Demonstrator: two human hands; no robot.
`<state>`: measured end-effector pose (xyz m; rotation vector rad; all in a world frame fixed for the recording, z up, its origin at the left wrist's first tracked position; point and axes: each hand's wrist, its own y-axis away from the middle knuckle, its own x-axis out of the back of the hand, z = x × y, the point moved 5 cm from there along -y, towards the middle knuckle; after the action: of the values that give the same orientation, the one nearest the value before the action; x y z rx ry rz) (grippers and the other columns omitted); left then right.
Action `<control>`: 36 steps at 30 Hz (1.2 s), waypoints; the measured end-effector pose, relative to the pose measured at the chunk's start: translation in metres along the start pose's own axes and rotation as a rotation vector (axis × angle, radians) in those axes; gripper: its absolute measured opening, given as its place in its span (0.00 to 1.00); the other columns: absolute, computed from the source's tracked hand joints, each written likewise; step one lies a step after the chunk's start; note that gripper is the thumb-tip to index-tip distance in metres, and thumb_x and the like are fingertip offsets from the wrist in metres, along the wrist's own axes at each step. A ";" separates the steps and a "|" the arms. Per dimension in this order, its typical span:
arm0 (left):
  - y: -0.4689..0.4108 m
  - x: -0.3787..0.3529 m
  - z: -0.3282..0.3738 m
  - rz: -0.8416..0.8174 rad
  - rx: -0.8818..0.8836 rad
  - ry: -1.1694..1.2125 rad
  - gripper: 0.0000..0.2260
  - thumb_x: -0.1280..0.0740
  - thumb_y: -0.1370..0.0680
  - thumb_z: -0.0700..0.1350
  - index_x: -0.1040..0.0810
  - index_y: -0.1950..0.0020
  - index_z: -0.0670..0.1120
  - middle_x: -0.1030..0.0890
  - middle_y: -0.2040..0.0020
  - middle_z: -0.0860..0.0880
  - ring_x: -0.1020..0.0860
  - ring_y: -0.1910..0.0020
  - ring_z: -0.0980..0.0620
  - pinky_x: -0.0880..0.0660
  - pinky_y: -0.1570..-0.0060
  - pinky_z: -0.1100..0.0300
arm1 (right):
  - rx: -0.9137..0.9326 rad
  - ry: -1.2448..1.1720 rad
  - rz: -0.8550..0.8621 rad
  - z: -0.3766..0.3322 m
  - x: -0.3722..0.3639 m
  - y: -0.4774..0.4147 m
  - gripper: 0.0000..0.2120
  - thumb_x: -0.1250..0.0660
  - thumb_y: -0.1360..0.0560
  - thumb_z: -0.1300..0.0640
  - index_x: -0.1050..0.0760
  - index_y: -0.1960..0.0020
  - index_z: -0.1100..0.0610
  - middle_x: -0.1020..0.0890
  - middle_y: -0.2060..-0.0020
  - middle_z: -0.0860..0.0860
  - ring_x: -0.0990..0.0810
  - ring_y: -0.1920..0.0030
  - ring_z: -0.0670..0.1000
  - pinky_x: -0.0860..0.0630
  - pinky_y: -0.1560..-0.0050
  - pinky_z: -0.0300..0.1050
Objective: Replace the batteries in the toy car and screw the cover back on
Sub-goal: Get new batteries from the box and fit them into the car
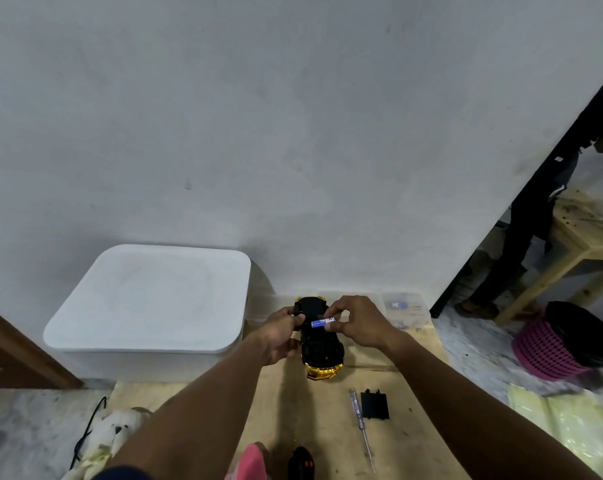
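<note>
One small blue battery (pixel 322 322), light and probably slippery, pinched by the right hand (pixel 357 322); the left hand (pixel 279 336) beside it grips the flipped toy car (pixel 319 342).

Dim, soft indoor light; wide-angle bending at edges, slight blur throughout, faint shadows.

- Left arm (pixel 196 403): dark navy sleeve (pixel 123 474) edge, lower left of frame.
- Right arm (pixel 466 393): bare to lower right frame edge.
- Left grip (pixel 279 336), right grip (pixel 357 322): bare.
</note>
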<state>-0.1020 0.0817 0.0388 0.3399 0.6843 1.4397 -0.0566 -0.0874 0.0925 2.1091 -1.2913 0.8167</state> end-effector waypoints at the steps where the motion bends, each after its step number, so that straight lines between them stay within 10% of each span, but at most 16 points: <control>1: 0.000 0.000 0.000 0.006 0.004 -0.006 0.12 0.43 0.15 0.43 0.28 0.33 0.49 0.21 0.40 0.42 0.18 0.50 0.39 0.19 0.58 0.48 | -0.001 0.004 -0.002 0.001 -0.001 0.000 0.09 0.22 0.30 0.55 0.16 0.51 0.49 0.17 0.55 0.45 0.20 0.51 0.45 0.26 0.50 0.42; 22: -0.006 0.011 -0.010 0.077 -0.023 -0.054 0.12 0.44 0.15 0.42 0.28 0.35 0.51 0.23 0.46 0.44 0.24 0.64 0.46 0.32 0.73 0.60 | -0.186 -0.372 0.057 0.008 -0.021 -0.006 0.09 0.20 0.33 0.59 0.17 0.55 0.53 0.17 0.54 0.51 0.19 0.53 0.52 0.24 0.56 0.43; 26: -0.006 0.013 -0.007 0.080 -0.046 -0.040 0.13 0.43 0.16 0.43 0.28 0.33 0.53 0.21 0.42 0.42 0.23 0.56 0.41 0.29 0.62 0.51 | -0.530 -0.587 -0.092 0.015 -0.026 0.000 0.20 0.22 0.30 0.56 0.25 0.42 0.53 0.19 0.50 0.53 0.31 0.71 0.47 0.38 0.76 0.36; 36: 0.003 0.012 -0.004 0.081 -0.045 -0.087 0.12 0.40 0.17 0.43 0.27 0.34 0.54 0.20 0.43 0.42 0.19 0.57 0.40 0.22 0.55 0.47 | -0.583 -0.577 -0.235 0.019 -0.034 -0.001 0.08 0.26 0.26 0.60 0.18 0.47 0.58 0.21 0.56 0.54 0.37 0.74 0.46 0.43 0.76 0.36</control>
<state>-0.1069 0.0929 0.0345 0.3971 0.5722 1.5061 -0.0640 -0.0809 0.0546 1.9945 -1.3020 -0.2803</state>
